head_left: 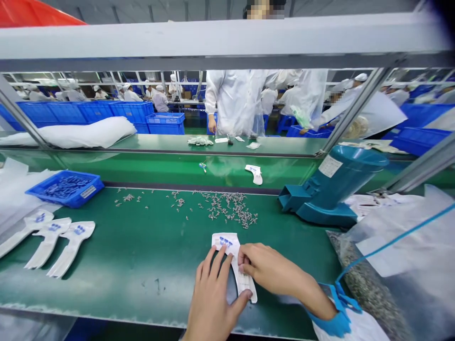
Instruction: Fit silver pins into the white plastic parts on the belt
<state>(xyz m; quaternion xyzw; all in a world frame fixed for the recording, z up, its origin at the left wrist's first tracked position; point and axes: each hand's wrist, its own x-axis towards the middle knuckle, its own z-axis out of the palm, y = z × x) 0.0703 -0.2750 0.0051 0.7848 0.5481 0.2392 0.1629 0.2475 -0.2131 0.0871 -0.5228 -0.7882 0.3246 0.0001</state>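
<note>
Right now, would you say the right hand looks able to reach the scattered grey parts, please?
Probably yes: bare green surface lies between the right hand and the scattered grey parts, though its fingers are at the white piece.

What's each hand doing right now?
Left hand: open, fingers spread over the white piece.
Right hand: fingers curled at the piece; cannot tell whether it grips anything.
</note>
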